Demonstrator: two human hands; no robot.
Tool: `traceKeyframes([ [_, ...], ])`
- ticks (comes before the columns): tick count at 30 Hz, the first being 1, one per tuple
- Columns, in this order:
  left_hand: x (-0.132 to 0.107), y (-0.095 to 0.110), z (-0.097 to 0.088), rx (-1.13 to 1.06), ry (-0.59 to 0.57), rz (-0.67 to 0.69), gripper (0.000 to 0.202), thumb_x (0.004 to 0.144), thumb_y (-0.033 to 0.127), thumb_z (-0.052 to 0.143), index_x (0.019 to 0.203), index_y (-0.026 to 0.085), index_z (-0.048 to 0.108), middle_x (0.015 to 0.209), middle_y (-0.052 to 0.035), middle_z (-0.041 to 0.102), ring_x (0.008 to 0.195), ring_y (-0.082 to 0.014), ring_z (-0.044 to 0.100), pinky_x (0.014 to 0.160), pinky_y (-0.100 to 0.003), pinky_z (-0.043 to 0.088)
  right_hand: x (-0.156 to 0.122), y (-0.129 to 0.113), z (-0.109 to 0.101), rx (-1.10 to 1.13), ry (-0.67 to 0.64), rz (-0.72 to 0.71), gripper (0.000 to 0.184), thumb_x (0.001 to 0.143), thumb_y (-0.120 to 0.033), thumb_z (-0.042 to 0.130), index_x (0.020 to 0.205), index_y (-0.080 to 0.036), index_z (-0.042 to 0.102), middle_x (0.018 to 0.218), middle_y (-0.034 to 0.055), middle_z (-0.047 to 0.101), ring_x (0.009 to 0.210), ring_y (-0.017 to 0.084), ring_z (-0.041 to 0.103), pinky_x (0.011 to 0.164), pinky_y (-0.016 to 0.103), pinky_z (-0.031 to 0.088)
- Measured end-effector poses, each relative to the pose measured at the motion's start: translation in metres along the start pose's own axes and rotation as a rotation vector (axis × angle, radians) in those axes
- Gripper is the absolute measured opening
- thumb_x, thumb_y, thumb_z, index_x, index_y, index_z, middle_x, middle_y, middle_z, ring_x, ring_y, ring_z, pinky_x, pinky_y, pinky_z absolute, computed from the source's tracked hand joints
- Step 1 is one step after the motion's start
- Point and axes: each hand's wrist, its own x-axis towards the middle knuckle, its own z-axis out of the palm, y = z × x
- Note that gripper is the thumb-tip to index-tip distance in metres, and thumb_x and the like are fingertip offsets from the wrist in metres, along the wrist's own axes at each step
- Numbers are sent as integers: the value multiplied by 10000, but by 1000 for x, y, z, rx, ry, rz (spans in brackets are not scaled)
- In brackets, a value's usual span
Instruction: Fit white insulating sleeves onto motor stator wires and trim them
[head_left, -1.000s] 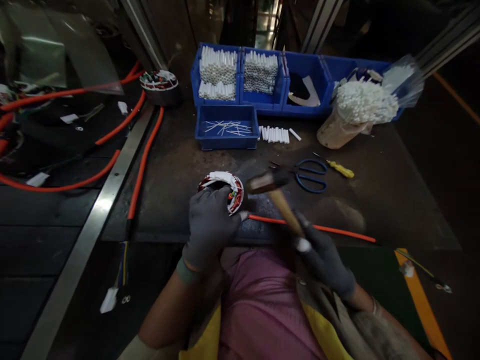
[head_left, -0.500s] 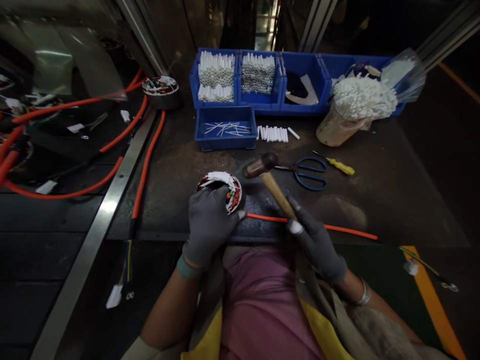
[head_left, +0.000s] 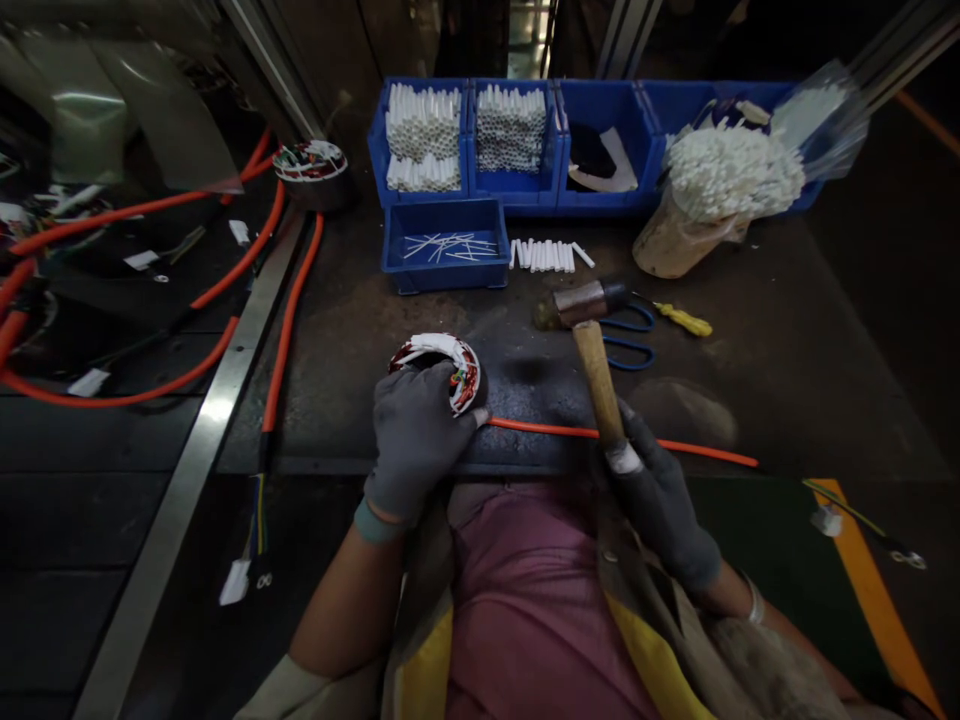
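Observation:
A motor stator [head_left: 469, 372] with copper windings and white lacing sits on the dark bench in front of me. My left hand [head_left: 420, 435], in a grey glove, grips its near left rim, with the fingertips hidden inside the ring. An orange sleeved cable [head_left: 540, 428] runs from the stator to the right, across the bench's front edge. My right hand [head_left: 660, 490], also gloved, is closed around the wooden handle of a mallet [head_left: 600, 385]. The mallet's head is raised to the right of the stator, apart from it, and partly covers the blue-handled scissors [head_left: 634, 355].
Blue bins [head_left: 517, 195] of white tubes line the back. Before them stand a small blue tray [head_left: 446, 275] with thin sticks, a row of white tubes [head_left: 551, 256] and a container of white ties [head_left: 667, 245]. A yellow screwdriver [head_left: 686, 320] lies right; another stator [head_left: 311, 175] stands left.
My right hand has swung the mallet to the right, away from the stator, and its head now overlaps the scissors. My left hand keeps its grip on the stator. The view has shifted slightly.

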Motion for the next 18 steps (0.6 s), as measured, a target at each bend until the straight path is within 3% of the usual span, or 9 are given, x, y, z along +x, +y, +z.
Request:
traceKeyframes([
  [5, 3, 3, 1, 6, -14, -35, 390, 772, 487, 776, 1005, 199, 655, 957, -87, 719, 941, -328, 665, 836, -408, 442, -20, -1, 13, 104, -309, 50, 481, 1040, -501, 530, 1432, -242, 633, 903, 41, 749, 732, 206, 695, 684, 313, 597],
  [11, 4, 4, -1, 8, -17, -15, 367, 780, 466, 779, 991, 206, 631, 982, -77, 716, 956, -316, 661, 817, -394, 441, -29, 10, 20, -50, -59, -164, 463, 1033, -408, 525, 1443, -209, 602, 1033, 98, 776, 830, 234, 738, 761, 329, 602],
  [14, 4, 3, -1, 48, -8, -5, 396, 769, 486, 801, 986, 199, 635, 961, -87, 710, 938, -330, 661, 821, -411, 444, -28, 13, 24, -120, -109, -118, 475, 1030, -426, 519, 1437, -198, 611, 1088, 107, 769, 898, 250, 739, 777, 337, 597],
  [16, 4, 3, 0, 66, -9, -1, 425, 761, 492, 815, 1007, 194, 639, 972, -95, 711, 952, -340, 660, 836, -423, 448, -28, 12, 26, -63, -105, -70, 495, 1037, -437, 512, 1462, -195, 584, 999, 75, 762, 806, 215, 713, 728, 307, 582],
  [18, 4, 3, 1, 64, 1, 6, 442, 765, 487, 817, 1040, 190, 640, 1006, -101, 715, 978, -344, 659, 860, -431, 450, -30, 11, 28, 18, -17, -5, 510, 1048, -447, 492, 1482, -188, 554, 824, 28, 718, 639, 170, 637, 607, 263, 537],
])
